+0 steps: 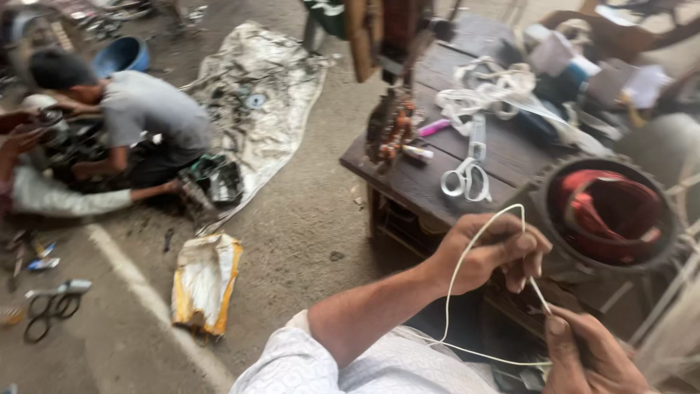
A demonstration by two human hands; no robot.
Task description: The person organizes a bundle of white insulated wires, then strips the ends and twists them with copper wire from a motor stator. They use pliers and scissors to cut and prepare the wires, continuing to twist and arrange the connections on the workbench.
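The left hand [488, 252] has its grip closed on a loop of thin white cord [467, 255], and the right hand [590, 354] pinches the cord's lower end. Both are just before the dark wooden tabletop [437, 179], near the round motor stator [609, 215] and white-handled scissors [467, 175].

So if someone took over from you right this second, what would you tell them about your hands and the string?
Left hand: fingers pinch the white cord, which loops over it.
Right hand: grips the cord's lower end, pulled taut between both hands.
The round motor stator with red windings sits on the dark wooden table, right beside the hands. White-handled scissors lie on the table.
Done: cord in hand. Left: cord not yet on the stator.
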